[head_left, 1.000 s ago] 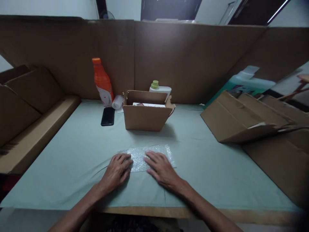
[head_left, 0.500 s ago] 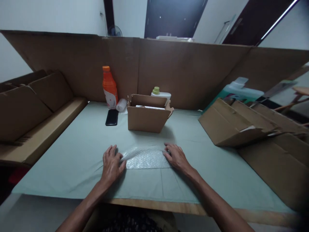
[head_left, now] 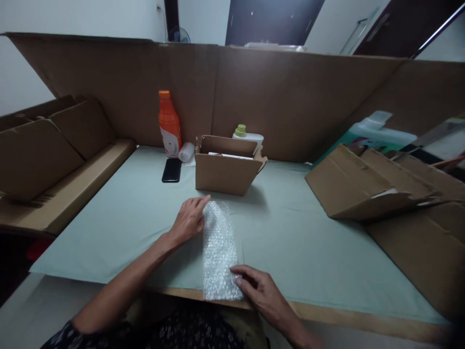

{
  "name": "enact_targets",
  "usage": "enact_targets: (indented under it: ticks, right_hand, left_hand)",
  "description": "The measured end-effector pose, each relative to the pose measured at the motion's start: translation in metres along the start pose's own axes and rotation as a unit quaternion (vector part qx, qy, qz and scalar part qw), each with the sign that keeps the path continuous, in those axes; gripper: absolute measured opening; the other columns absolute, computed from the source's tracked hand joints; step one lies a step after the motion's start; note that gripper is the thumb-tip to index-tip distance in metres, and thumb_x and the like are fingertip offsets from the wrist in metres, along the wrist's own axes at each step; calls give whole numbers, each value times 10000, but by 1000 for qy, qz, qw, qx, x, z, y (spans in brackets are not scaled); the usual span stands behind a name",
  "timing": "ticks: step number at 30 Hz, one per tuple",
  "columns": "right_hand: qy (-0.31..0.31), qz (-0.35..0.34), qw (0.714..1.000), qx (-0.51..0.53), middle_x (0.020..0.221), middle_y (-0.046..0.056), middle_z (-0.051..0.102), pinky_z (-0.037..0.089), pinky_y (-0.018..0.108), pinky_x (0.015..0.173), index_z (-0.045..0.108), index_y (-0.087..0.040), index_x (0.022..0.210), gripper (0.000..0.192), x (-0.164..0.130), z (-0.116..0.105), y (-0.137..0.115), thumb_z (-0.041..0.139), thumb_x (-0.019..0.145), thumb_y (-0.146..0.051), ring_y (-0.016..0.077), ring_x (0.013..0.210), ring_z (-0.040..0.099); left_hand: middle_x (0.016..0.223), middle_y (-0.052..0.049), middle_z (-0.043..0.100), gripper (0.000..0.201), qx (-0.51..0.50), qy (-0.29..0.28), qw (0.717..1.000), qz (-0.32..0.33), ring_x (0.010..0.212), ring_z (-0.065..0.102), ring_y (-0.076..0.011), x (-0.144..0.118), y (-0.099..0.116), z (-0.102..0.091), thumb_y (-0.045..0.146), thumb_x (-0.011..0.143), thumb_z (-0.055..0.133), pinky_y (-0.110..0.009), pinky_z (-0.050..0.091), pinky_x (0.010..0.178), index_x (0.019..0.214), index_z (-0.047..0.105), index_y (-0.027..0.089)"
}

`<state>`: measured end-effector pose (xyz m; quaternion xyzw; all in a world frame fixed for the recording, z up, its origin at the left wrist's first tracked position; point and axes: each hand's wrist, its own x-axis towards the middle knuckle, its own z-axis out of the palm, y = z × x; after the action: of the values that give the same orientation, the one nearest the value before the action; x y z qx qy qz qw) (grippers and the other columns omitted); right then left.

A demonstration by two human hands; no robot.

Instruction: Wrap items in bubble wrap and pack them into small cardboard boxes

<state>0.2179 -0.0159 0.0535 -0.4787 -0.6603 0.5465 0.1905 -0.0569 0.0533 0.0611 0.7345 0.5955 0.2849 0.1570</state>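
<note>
Left hand and right hand rest flat-fingered, grasping nothing, on the bubble wrap; the open cardboard box holds something white, perhaps paper.

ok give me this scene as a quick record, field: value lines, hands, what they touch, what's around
left hand: fingers on the far end of the bubble wrap
right hand: fingers on its near end, by the table edge
bubble wrap: flat strip, lengthwise away from the person
open cardboard box: behind the strip
phone: left of the box
orange bottle: upright by the cardboard wall
flattened cartons: to the right
</note>
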Motion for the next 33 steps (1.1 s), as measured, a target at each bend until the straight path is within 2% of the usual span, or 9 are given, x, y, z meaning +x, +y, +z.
enact_targets:
  ticks: [4, 7, 11, 15, 18, 20, 25, 28, 33]
  right_hand:
    - [6, 55, 989, 138, 835, 27, 689, 488, 287, 660, 749, -205, 1045, 382, 2, -3, -7, 682, 840, -521, 164, 693, 599]
    - [4, 74, 972, 225, 782, 24, 690, 467, 277, 624, 720, -179, 1083, 446, 7, -2, -9, 687, 843, -553, 133, 603, 574]
    - [38, 61, 962, 264, 953, 100, 743, 497, 295, 597, 577, -187, 1308, 590, 13, -2, -8, 620, 883, -594, 186, 707, 667]
    - [115, -47, 990, 70, 923, 73, 741, 572, 360, 726, 592, -234, 1313, 454, 10, -10, -5, 586, 935, -485, 206, 784, 696]
    - [116, -183, 966, -140, 1111, 98, 741, 560, 443, 908, 678, -262, 1197, 282, 14, -10, -3, 573, 940, -316, 260, 1045, 681]
    - [97, -260, 927, -254, 1273, 115, 693, 529, 500, 975, 652, -255, 1260, 357, 23, -5, -1, 574, 913, -228, 294, 1176, 628]
    - [78, -286, 862, -412, 1314, 139, 667, 524, 503, 942, 671, -217, 1210, 346, 49, 8, 6, 588, 887, -127, 322, 1207, 598]
    - [72, -292, 858, -417, 1242, 130, 701, 517, 473, 919, 696, -205, 1143, 271, 55, 6, 6, 565, 923, -116, 297, 1152, 623]
    - [37, -280, 883, -375, 1144, 93, 738, 501, 456, 904, 702, -206, 1135, 245, 56, -1, -3, 553, 951, -142, 264, 1056, 652]
  left_hand:
    - [1520, -71, 482, 798, -163, -151, 971, 90, 1433, 396, -290, -92, 17, -10, 115, 743, 521, -519, 385, 1159, 1505, 395, 317]
    - [1479, -106, 524, 802, -200, -134, 969, 59, 1389, 445, -314, -126, 33, -2, 180, 774, 597, -524, 407, 1132, 1530, 365, 311]
    - [959, -51, 705, 511, -197, -21, 976, -93, 849, 648, -188, -102, 35, 25, 246, 892, 530, -324, 529, 803, 1403, 534, 242]
    - [718, 34, 632, 598, -156, -45, 974, -157, 635, 575, -149, -65, 19, 37, 245, 866, 545, -256, 454, 653, 1458, 467, 203]
    - [722, 34, 655, 649, -109, -68, 979, -158, 647, 602, -162, -56, 12, 42, 233, 856, 553, -262, 453, 670, 1491, 418, 208]
    - [752, 19, 686, 647, -73, -71, 983, -153, 672, 631, -176, -55, 11, 46, 233, 863, 553, -272, 463, 681, 1494, 411, 220]
    - [997, -59, 718, 558, -27, -19, 992, -121, 898, 675, -225, -59, 12, 49, 232, 882, 555, -336, 522, 800, 1435, 479, 244]
    - [1203, -112, 664, 471, -40, 47, 997, -35, 1092, 626, -262, -72, 15, 40, 279, 910, 561, -428, 514, 947, 1378, 528, 228]
    - [1301, -109, 645, 553, -79, 9, 995, 53, 1227, 549, -293, -98, 16, 36, 251, 870, 645, -485, 473, 1039, 1405, 504, 238]
